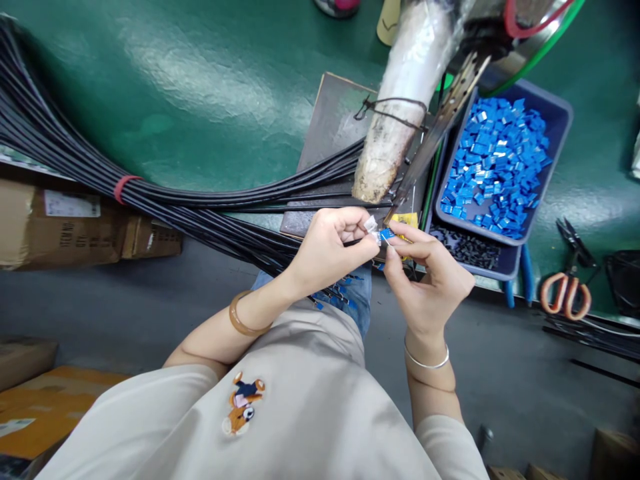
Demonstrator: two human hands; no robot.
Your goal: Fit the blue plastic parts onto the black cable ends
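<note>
between both hands, small blue connector (385, 234), white-tipped cable end (371, 224)

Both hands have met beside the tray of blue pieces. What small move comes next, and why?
Probably ease the blue piece in the right hand leftward onto the cable end pinched by the left hand. The two sit tip to tip, close together, so a short aligned push seems enough.

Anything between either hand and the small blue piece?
Nothing visible. The left hand and right hand both have fingertips on the small blue piece. The slanted metal strip ends just above it; whether it touches, I cannot tell. The black cables come in from the left.
</note>
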